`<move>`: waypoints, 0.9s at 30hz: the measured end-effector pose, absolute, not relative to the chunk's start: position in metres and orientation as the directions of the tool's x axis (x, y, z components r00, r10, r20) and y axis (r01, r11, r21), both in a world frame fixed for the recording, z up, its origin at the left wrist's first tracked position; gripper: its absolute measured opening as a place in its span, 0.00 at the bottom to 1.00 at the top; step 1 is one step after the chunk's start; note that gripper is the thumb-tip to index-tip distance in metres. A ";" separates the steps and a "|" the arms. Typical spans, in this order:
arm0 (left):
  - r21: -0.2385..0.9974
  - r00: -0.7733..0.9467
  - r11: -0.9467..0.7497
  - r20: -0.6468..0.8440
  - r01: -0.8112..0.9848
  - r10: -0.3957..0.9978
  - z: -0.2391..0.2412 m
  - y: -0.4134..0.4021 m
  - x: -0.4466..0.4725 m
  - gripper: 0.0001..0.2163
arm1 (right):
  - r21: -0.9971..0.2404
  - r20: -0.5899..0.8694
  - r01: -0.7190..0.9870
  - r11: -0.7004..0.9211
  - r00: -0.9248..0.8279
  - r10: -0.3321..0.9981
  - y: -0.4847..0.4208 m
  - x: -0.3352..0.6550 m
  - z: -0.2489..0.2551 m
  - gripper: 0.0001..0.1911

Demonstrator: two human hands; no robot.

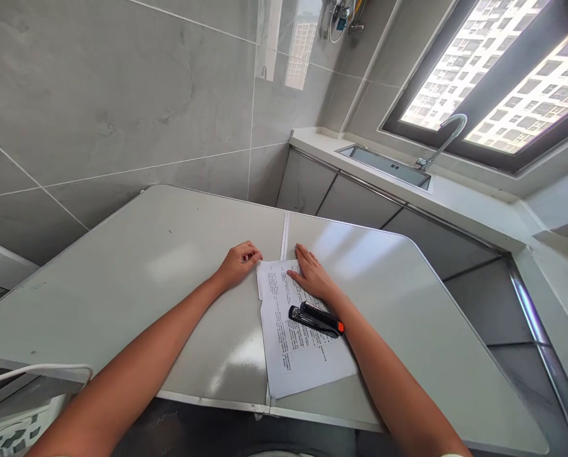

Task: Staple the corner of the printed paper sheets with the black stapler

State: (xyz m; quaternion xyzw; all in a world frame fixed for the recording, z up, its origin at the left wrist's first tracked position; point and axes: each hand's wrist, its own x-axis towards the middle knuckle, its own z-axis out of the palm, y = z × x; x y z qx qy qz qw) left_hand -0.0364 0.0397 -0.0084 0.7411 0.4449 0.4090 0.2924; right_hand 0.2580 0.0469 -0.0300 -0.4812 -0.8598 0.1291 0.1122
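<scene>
- Reference: clock face centred on the printed paper, 12 at the far side of the table, 6 at the person.
- Printed paper (275,379) lies flat on the pale table (122,273), across the table's seam; its lines of text are too small to read. A step shows in its edge at about 10 o'clock.
- Stapler (316,319), black with an orange-red end, rests on the paper near the centre of the dial. The orange-red end points to 4 o'clock, just beside the right forearm; the other end points to 10 o'clock, its two arms parted there. Neither hand grasps it.
- Left hand (242,261) is at 10 o'clock, at the paper's far corner. Fingers curled, thumb and forefinger drawn close together; the tips are small in this view, so I cannot tell whether the corner sits between them.
- Right hand (313,274) is at 12 o'clock, palm down and spread flat over the paper's far edge, thumb on the print, fingertips reaching past the edge. It has hold of nothing.
- Surroundings: sink (379,162) set in a white counter (483,212) at 1 o'clock; curved faucet (448,143) between 1 and 2, below the window (493,79).
- White cord (50,366) at about 9 o'clock, by the left forearm.
</scene>
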 end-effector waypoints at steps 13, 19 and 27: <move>0.735 0.141 -0.444 0.438 0.512 0.888 -0.014 0.051 -0.049 0.12 | -0.324 0.083 0.638 0.698 -0.716 0.693 0.075 0.181 -0.019 0.41; 0.716 0.029 -0.392 0.462 0.578 0.887 -0.015 0.060 -0.062 0.12 | -0.295 0.062 0.727 0.620 -0.633 0.772 0.088 0.137 -0.026 0.38; 0.469 0.271 -0.416 0.346 0.779 0.898 -0.024 0.074 -0.094 0.07 | -0.391 0.228 0.803 0.450 -0.389 0.893 0.061 0.117 -0.018 0.25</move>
